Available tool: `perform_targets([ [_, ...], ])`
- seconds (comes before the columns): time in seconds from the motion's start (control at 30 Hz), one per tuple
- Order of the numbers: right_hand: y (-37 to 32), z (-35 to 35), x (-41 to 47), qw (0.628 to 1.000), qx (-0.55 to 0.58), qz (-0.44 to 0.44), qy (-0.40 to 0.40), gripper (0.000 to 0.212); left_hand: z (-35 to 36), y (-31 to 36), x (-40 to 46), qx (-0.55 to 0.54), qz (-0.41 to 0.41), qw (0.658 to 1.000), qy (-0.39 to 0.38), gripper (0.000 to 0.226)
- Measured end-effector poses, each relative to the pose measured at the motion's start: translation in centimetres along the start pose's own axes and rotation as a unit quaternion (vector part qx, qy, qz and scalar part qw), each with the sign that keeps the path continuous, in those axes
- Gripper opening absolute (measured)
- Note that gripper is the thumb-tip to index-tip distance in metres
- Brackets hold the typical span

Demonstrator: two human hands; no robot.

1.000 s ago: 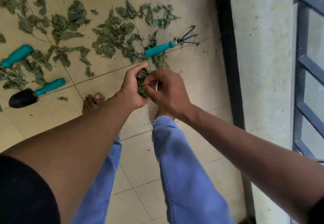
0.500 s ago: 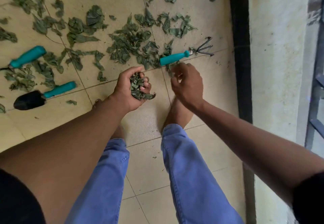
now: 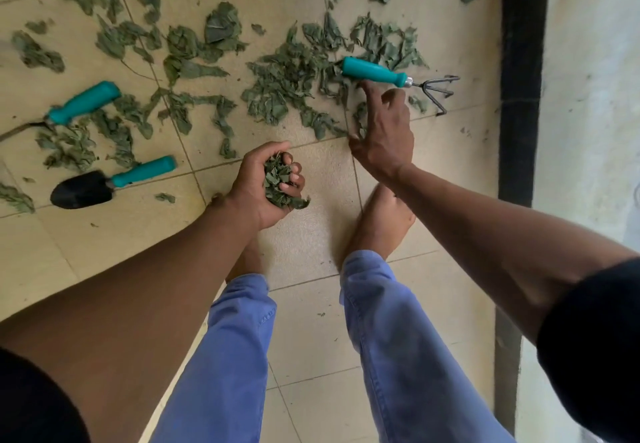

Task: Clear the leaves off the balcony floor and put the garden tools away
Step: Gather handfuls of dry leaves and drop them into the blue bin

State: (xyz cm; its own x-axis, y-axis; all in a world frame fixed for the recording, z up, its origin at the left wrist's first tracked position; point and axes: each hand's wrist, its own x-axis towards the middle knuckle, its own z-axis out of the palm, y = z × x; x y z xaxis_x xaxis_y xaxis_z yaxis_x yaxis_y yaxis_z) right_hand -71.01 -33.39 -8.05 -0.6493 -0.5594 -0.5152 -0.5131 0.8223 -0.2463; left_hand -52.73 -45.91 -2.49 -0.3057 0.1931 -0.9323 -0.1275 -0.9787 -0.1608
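Leaves (image 3: pixel 294 75) lie scattered over the tiled floor (image 3: pixel 311 234) around the hand rake (image 3: pixel 391 77), while the left hand (image 3: pixel 266 184) clenches a bunch of them and the right hand (image 3: pixel 384 137), fingers loose and spread, reaches just below the rake's handle.

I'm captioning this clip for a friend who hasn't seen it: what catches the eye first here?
The scattered torn green leaves across the beige tiled balcony floor, thickest at the top. Three teal-handled garden tools lie among them, including a black-bladed trowel at left. At centre, the left hand grips a clump of leaves while the right hand reaches toward the three-pronged hand rake.
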Motion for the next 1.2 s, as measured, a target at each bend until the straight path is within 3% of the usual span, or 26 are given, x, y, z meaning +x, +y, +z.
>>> perform_targets([
  [0.13, -0.5, 0.1, 0.3, 0.998, 0.007, -0.069, -0.011, 0.057, 0.2, 0.7, -0.1, 0.0, 0.006, 1.0, -0.003, 0.03],
  [0.27, -1.1, 0.0, -0.5, 0.995, 0.052, -0.056, -0.06, 0.032, 0.5, 0.9, -0.2, -0.005, 0.009, 1.0, -0.004, 0.03],
  [0.37, -2.6, -1.1, -1.5, 0.984, 0.165, 0.026, -0.059, 0.019, 0.7, 0.9, -0.4, -0.01, 0.011, 1.0, -0.005, 0.031],
  [0.43, -4.4, -2.4, -2.5, 0.947, 0.309, 0.078, -0.04, 0.014, 0.8, 0.9, -0.7, -0.015, 0.015, 1.0, 0.002, 0.031],
  [0.53, -7.6, -4.8, -4.7, 0.911, 0.41, 0.054, -0.014, 0.015, 1.0, 0.9, -1.0, -0.031, 0.027, 0.999, 0.024, 0.027],
  [0.63, -11.2, -7.0, -7.7, 0.932, 0.354, -0.07, 0.03, 0.018, 1.4, 0.7, -1.5, -0.041, 0.057, 0.997, 0.009, 0.018],
  [0.77, -13.8, -6.3, -9.7, 0.956, 0.199, -0.216, 0.022, 0.018, 2.0, 1.0, -3.2, -0.058, 0.082, 0.993, -0.063, 0.04],
  [0.83, -14.2, -5.4, -9.5, 0.959, 0.107, -0.26, 0.027, 0.017, 1.8, 1.3, -4.1, -0.056, 0.077, 0.993, -0.063, 0.041],
  [1.07, -15.2, -5.2, -9.9, 0.95, 0.036, -0.31, 0.004, 0.027, 0.3, 2.7, -4.9, -0.072, 0.067, 0.995, -0.031, 0.033],
  [1.2, -15.8, -6.6, -10.8, 0.944, 0.038, -0.327, 0.0, 0.038, 0.1, 2.4, -5.3, -0.068, 0.143, 0.985, -0.071, 0.043],
])
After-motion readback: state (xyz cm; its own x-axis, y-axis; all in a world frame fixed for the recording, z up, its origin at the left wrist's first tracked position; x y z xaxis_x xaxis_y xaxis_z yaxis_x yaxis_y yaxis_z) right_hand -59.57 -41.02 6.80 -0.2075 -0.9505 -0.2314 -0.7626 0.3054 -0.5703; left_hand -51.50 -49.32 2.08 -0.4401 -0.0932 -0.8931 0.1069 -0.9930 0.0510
